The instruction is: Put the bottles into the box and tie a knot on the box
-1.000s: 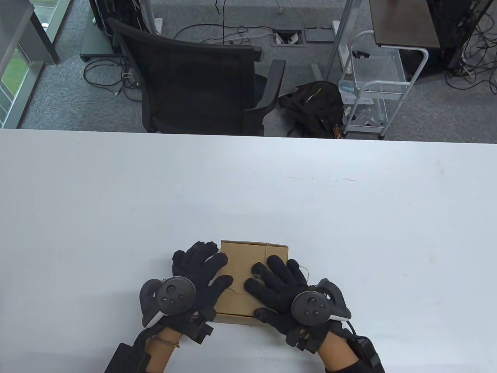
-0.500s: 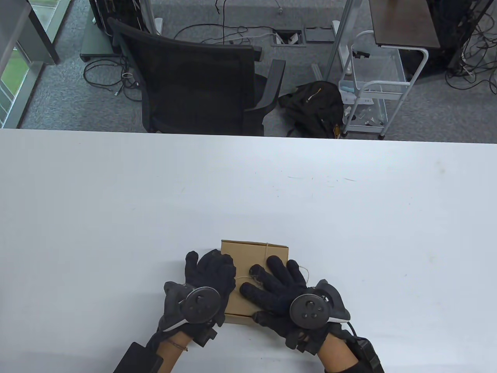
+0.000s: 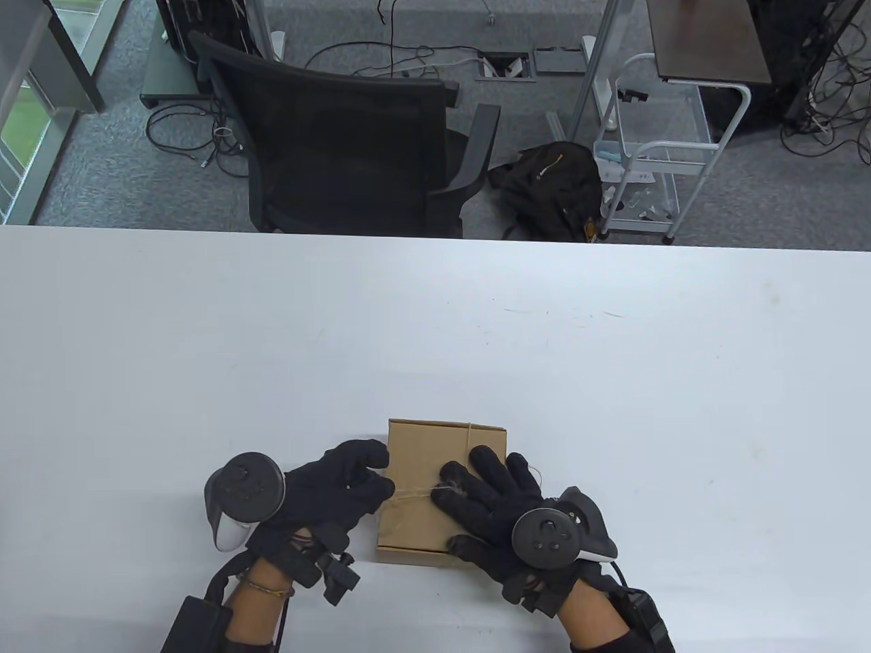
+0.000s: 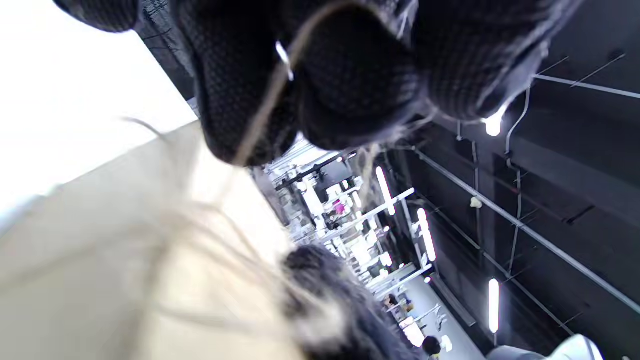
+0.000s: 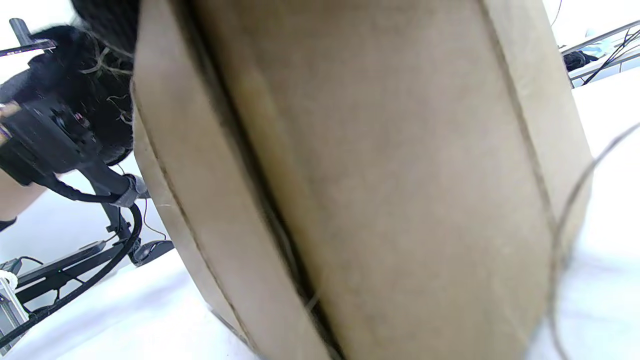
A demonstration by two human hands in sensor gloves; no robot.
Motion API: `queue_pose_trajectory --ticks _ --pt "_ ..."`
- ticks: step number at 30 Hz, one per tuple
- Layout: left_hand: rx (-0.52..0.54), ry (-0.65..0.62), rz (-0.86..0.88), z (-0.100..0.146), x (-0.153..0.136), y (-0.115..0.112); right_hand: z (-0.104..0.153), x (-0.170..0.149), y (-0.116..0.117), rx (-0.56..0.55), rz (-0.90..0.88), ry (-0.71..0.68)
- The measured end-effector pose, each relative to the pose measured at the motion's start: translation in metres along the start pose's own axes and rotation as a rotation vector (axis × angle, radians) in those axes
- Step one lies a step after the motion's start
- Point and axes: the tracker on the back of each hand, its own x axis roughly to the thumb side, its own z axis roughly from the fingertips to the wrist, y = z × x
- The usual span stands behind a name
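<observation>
- A closed cardboard box (image 3: 435, 490) sits on the white tabletop (image 3: 612, 381) near its front edge, between the 2 gloved hands.
- Thin twine (image 3: 412, 496) runs across the box lid from the left side toward the middle, and another strand crosses the far edge of the lid.
- The left hand (image 3: 333, 486) is just beside the box's left side, rolled so that its tracker (image 3: 241, 493) faces left. Its grip is closed: fingers and thumb curl together and pinch the twine at the lid's left edge.
- In the left wrist view, the left hand (image 4: 320, 75) shows a strand of twine (image 4: 265, 105) running over the curled fingertips (image 4: 350, 85), with the box (image 4: 125, 280) blurred below.
- The right hand (image 3: 503, 507) lies on the right half of the lid, fingers spread and nearly straight, pressing down where the twine meets in a small tangle. Its grip is open; it clasps nothing.
- The right thumb rests at the box's near edge.
- In the right wrist view the box (image 5: 380, 170) fills most of the frame, its side and bottom seams visible, and a loose strand of twine (image 5: 565, 220) curves along its right edge.
- No bottles are visible; the lid hides what is in the box.
- Beyond the tabletop stand a black office chair (image 3: 347, 149), a dark backpack (image 3: 551, 187) on the carpet, and a white cart (image 3: 653, 149).
</observation>
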Motion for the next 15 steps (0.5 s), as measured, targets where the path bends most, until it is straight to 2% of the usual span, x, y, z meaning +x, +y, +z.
queue_pose_trajectory --ticks 1,3,6,7,9,15 --pt "-0.003 0.031 0.007 -0.001 -0.005 0.004 -0.001 0.001 0.000 0.000 0.008 0.003" --pt "-0.096 0.083 -0.012 -0.002 -0.010 0.007 -0.002 0.003 -0.001 0.003 0.022 0.002" --pt "-0.132 0.047 -0.066 -0.004 -0.008 0.007 0.000 0.003 0.000 -0.024 0.036 -0.018" --pt "-0.172 -0.005 -0.003 -0.004 -0.006 0.006 0.000 0.003 -0.001 -0.022 0.034 -0.015" --pt "-0.154 -0.028 0.122 -0.004 -0.003 0.005 0.000 0.001 -0.001 -0.017 0.019 -0.007" --pt "-0.196 -0.148 0.355 -0.003 0.001 0.002 0.000 0.001 -0.001 -0.019 0.011 -0.005"
